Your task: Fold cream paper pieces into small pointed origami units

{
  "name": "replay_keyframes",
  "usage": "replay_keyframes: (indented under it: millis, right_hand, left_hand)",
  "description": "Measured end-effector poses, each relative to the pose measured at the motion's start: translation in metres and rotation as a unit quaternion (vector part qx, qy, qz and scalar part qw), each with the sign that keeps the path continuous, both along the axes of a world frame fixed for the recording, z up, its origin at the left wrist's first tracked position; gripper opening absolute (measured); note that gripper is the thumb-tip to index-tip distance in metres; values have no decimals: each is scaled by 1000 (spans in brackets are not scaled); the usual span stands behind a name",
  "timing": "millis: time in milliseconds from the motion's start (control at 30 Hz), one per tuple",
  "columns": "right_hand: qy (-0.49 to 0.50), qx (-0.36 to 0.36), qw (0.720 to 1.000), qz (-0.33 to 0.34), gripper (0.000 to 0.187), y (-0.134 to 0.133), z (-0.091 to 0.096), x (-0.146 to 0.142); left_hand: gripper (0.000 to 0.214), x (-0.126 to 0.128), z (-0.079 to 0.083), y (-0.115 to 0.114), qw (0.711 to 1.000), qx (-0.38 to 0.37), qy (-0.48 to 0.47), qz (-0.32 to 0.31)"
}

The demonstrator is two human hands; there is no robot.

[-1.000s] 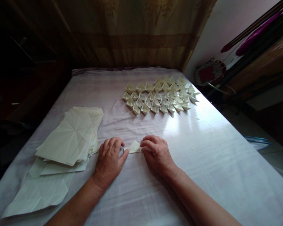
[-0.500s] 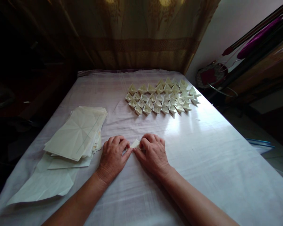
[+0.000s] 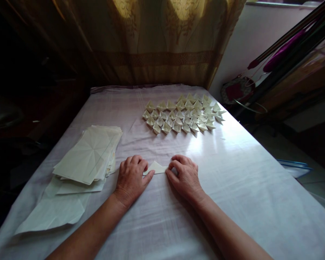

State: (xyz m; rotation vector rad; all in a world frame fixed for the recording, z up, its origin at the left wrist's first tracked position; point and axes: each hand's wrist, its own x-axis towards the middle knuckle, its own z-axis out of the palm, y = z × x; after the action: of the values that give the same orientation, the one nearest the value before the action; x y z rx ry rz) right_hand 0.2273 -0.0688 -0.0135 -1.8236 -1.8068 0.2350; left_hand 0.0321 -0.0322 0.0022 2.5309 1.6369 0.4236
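Observation:
A small folded piece of paper [image 3: 156, 168], pale with a pointed top and a straight lower edge, lies on the cloth between my hands. My left hand [image 3: 132, 175] is closed on its left end, the thumb stretched along the front edge and the curled fingers behind. At the right end, my right hand [image 3: 185, 175] pinches the paper's tip between thumb and fingers. Both hands rest low on the table; part of each end of the paper is hidden under the fingers.
Left of my hands lies a stack of creased paper sheets [image 3: 88, 155], with a loose sheet [image 3: 54, 213] under it. Several folded paper boats [image 3: 178, 115] stand in rows at the back right. A white cloth [image 3: 151, 224] covers the table; a curtain [image 3: 151, 57] hangs behind.
My right hand has slid to the right along the folded paper, uncovering its middle and pointed top. The left hand has stayed nearly in place. The view has tilted up slightly.

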Motion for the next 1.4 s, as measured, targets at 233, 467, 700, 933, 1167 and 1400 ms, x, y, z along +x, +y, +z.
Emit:
replay_keyframes:
  millis: [233, 467, 700, 933, 1167, 1400]
  right_hand:
    - [13, 20, 1000, 6, 6, 0, -2, 1]
    - [24, 17, 1000, 5, 6, -1, -1, 0]
    - [21, 17, 1000, 6, 6, 0, -1, 0]
    - [19, 18, 1000, 4, 6, 0, -2, 0]
    - [23, 31, 999, 15, 5, 0, -4, 0]
    - [17, 42, 999, 25, 6, 0, -4, 1]
  left_hand:
    - [20, 3, 5, 0, 999, -17, 28, 8]
    - [12, -18, 1, -2, 999, -27, 9, 26]
    - [5, -23, 4, 0, 997, -66, -14, 49]
    - [22, -6, 8, 2, 995, -81, -32, 43]
    - [15, 6, 3, 0, 997, -47, -54, 32]
    - [22, 5, -8, -4, 997, -2, -81, 19]
